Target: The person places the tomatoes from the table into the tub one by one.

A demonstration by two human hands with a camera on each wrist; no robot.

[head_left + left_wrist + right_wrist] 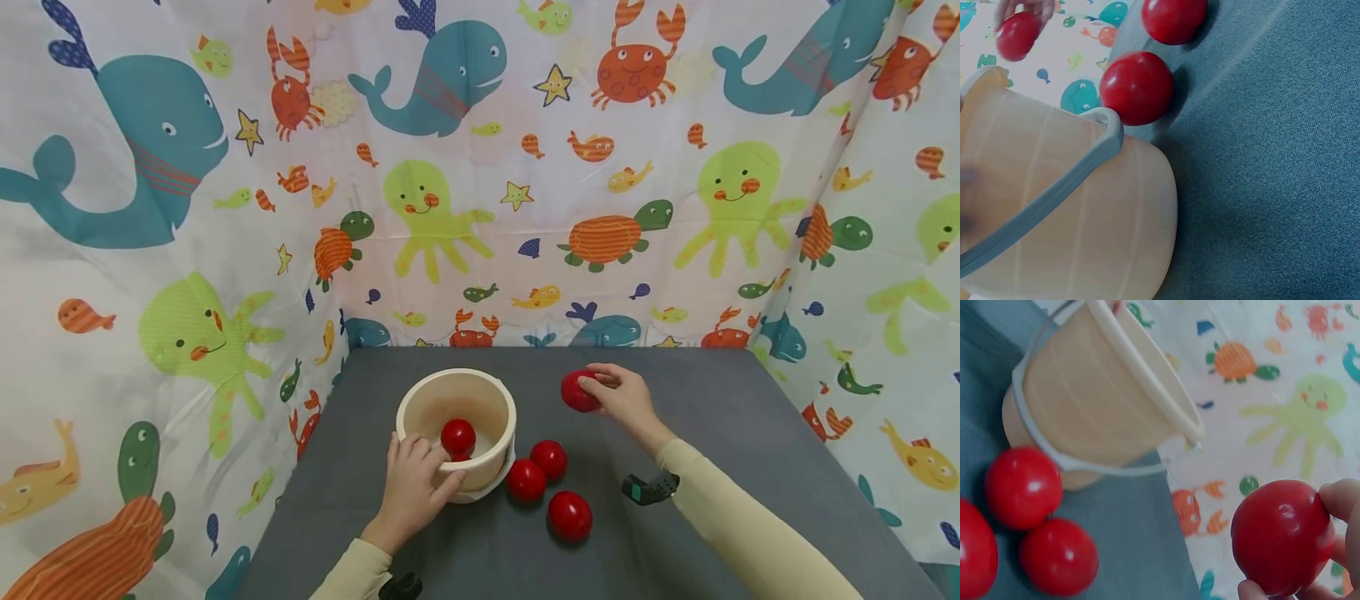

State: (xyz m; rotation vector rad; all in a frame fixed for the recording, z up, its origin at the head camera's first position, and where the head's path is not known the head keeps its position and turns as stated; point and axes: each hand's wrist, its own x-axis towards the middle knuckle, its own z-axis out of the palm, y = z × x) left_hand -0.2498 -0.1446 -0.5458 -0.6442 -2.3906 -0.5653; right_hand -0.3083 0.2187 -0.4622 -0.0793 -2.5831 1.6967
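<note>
Red ball point(579, 391) pinched by the right hand point(618, 398), toward the surface's point(712, 400) far edge; left hand point(412, 482) grips the bucket point(448, 396), best held steady, ball released low.

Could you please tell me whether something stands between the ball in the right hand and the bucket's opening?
Nothing visible does. The right hand holds the red ball to the bucket's right, above the table; three loose balls lie lower, and the left hand holds the bucket's near-left side.

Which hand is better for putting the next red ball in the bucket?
Probably the right hand: it holds a red ball near the bucket, while the left hand grips its rim.
</note>
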